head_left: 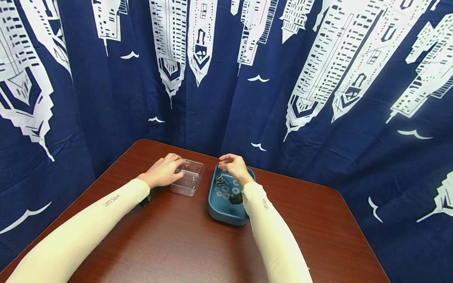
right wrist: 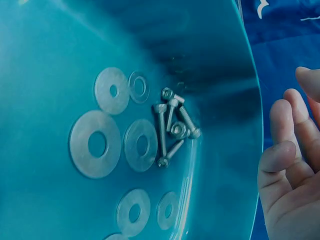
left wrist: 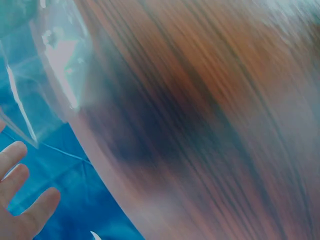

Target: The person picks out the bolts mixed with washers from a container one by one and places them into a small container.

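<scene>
My left hand (head_left: 165,169) is at the left side of a clear plastic box (head_left: 187,190), its fingers spread over the near-left rim. In the left wrist view its straight fingers show beside the box's blurred wall. Small metal pieces (head_left: 193,179) lie inside the box. Over the far end of a blue tray (head_left: 226,218) hovers my right hand (head_left: 233,167), fingers loosely bent, with nothing seen between them. The tray holds several flat washers (right wrist: 95,144) and a small pile of socket-head bolts (right wrist: 161,130) against its wall.
Both vessels stand on a brown wooden table (head_left: 170,239), the tray right of the box. Behind the table's far edge hangs a navy curtain (head_left: 219,114) with white building prints.
</scene>
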### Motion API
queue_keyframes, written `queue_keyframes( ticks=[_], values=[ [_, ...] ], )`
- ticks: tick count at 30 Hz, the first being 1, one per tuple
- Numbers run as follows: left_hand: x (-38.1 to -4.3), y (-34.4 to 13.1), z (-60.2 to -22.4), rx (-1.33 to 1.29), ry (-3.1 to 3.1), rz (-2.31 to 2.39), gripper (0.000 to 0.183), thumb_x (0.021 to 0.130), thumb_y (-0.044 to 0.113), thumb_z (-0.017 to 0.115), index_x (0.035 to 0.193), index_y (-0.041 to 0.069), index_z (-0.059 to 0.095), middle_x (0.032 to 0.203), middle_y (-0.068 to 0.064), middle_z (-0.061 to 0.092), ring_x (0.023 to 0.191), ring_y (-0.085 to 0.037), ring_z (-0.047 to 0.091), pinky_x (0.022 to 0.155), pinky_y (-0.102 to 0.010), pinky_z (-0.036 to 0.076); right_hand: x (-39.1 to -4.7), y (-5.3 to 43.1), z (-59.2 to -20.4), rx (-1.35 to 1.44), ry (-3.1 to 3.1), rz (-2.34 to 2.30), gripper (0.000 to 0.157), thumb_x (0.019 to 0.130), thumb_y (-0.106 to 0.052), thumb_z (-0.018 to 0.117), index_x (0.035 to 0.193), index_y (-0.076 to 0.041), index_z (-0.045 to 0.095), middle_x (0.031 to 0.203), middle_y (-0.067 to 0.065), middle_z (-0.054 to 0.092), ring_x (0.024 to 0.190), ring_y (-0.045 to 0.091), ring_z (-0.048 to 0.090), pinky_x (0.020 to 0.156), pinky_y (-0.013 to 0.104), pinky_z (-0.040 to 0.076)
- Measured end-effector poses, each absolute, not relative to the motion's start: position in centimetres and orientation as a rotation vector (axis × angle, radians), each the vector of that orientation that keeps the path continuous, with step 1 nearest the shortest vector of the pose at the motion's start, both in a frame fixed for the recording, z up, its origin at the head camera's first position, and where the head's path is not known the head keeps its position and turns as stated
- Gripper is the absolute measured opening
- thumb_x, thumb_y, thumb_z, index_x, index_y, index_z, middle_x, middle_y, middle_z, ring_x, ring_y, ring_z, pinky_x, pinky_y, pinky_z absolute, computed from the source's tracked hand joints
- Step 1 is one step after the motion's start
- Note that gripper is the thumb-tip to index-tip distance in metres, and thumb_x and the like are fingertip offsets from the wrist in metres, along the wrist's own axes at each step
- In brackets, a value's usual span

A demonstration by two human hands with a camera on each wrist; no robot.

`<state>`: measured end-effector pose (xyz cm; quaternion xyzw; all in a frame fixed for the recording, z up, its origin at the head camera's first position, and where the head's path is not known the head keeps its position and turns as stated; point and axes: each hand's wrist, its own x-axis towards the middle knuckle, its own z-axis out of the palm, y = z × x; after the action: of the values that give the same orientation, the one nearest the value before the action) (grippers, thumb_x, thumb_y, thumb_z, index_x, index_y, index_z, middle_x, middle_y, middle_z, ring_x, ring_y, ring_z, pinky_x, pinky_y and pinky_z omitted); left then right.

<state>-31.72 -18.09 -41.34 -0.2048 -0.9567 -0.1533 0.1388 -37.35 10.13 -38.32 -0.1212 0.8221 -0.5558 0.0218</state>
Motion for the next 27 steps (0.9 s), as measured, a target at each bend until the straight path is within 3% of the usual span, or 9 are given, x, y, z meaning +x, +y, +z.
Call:
queue_keyframes(
  ticks=[3,9,18,23,27],
  values=[
    [-31.8,-17.5,-41.1,-0.614,-2.746,-0.449,0.046,0.091,0.028,0.066,0.133,0.009,0.064,0.135,-0.013,0.059,0.133,-0.032,0.046,0.104,-0.056,0.042,-37.4,10.6,-38.4,-0.378,2.559,-1.715,0.023,0.086,0.002,0.072,0.108,0.000,0.071,0.100,0.017,0.075,0.092,0.047,0.066,0.053,0.027,0.041],
    [-31.7,-16.3,-40.8,-0.644,-2.740,-0.442,0.047,0.092,0.028,0.066,0.134,0.009,0.063,0.136,-0.013,0.058,0.133,-0.032,0.046,0.105,-0.056,0.042,-37.5,11.3,-38.8,-0.374,2.584,-1.713,0.027,0.084,0.001,0.073,0.110,0.005,0.070,0.097,0.015,0.075,0.084,0.031,0.069,0.065,0.033,0.053],
    [-31.2,-13.8,-40.6,-0.682,-2.778,-0.488,0.046,0.095,0.031,0.063,0.137,0.013,0.062,0.141,-0.011,0.056,0.136,-0.030,0.044,0.108,-0.055,0.040,-37.1,12.5,-40.2,-0.285,2.593,-1.690,0.026,0.087,-0.001,0.072,0.112,0.004,0.069,0.097,0.012,0.077,0.096,0.046,0.066,0.055,0.030,0.042],
    [-31.4,-12.4,-40.3,-0.694,-2.773,-0.496,0.046,0.097,0.036,0.060,0.136,0.014,0.062,0.141,-0.010,0.056,0.137,-0.029,0.044,0.111,-0.053,0.038,-37.3,13.0,-40.3,-0.271,2.617,-1.704,0.027,0.086,0.000,0.072,0.112,0.005,0.069,0.095,0.014,0.076,0.096,0.040,0.069,0.075,0.041,0.057],
    [-31.4,-11.6,-40.1,-0.716,-2.766,-0.471,0.046,0.097,0.038,0.060,0.135,0.013,0.063,0.140,-0.010,0.057,0.136,-0.029,0.046,0.109,-0.053,0.040,-37.5,13.0,-40.3,-0.263,2.619,-1.717,0.026,0.086,0.002,0.071,0.111,0.006,0.069,0.096,0.017,0.075,0.093,0.037,0.070,0.088,0.052,0.055]
  ],
)
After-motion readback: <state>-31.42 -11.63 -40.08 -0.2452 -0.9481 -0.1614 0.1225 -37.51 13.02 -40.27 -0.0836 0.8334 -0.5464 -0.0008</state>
